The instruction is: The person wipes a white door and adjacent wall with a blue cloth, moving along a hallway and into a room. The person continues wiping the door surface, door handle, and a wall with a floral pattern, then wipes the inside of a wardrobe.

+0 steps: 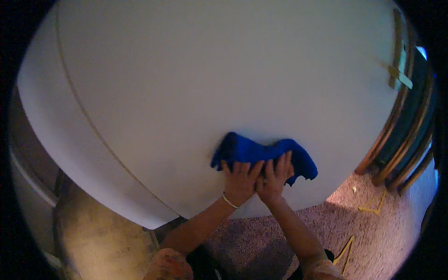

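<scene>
A crumpled blue cloth (259,150) lies against a broad, smooth, pale surface (196,87), which looks like a door or panel. Both hands press on the cloth's lower part, side by side and touching near the thumbs. My left hand (241,182), with a thin light band at its wrist, is flat on the lower edge with spread fingers. My right hand (274,178), with what seems to be a ring, lies just right of it, fingers extended onto the cloth. Part of the cloth beyond my right hand hangs loosely to the right. The surface beneath the cloth is hidden.
A seam (105,143) curves down the pale surface's left side. At the right are a metal latch or handle (400,75) and curved wooden framing (402,154). Below lie reddish carpet (245,241), yellow angular pieces (372,210) and a tan floor (101,234) at left.
</scene>
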Motion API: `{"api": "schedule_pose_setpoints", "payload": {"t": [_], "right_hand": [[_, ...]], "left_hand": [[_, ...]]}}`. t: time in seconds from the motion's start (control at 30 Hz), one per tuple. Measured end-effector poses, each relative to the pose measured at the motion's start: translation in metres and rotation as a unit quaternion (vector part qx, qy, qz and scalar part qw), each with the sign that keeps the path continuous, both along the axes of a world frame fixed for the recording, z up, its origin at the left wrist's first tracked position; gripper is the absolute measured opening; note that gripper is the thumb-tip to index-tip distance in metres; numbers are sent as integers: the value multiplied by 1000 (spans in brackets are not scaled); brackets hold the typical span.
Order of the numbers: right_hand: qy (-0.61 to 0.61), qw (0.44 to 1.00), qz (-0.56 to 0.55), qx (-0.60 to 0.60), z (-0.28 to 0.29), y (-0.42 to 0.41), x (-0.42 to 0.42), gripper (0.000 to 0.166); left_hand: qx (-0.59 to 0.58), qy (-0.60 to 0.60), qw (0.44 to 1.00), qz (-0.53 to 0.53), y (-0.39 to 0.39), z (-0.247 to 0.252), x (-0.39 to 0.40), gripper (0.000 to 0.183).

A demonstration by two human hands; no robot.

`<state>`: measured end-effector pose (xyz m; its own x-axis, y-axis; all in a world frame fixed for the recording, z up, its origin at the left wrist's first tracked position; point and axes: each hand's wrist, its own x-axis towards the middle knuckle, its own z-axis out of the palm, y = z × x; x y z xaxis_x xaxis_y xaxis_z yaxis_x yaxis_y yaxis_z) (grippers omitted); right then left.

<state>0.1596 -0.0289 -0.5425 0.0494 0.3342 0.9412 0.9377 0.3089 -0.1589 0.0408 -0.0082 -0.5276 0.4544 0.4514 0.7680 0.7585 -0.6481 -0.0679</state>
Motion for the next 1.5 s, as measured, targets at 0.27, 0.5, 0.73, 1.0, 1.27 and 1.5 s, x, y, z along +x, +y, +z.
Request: {"api": "schedule_pose_setpoints", "payload": {"t": [0.27, 0.5, 0.73, 1.0, 1.27, 1.5], "right_hand": [[-196, 929, 157, -270, -77, -5, -59, 42], [-142, 943, 92, -285, -112, -37, -25, 40], [-110, 988, 86, -69, -24, 11, -80, 47], [-60, 890, 386, -235, -129, 21, -194, 50], [-20, 801, 162, -576, -176, -40, -109, 47], [398, 867, -129, -270, -195, -57, -2, 47]], "left_hand": [[-61, -16, 996, 60, 0, -103, -100, 37], [-160, 92, 981, -59, -11, -131, -97, 30], [65, -60, 996, 18, 23, -27, -116, 30], [-194, -17, 965, 174, 9, -173, -239, 32], [-179, 181, 964, -76, 1, -194, -161, 32], [-223, 276, 911, -212, -8, -147, 28, 46]]}}
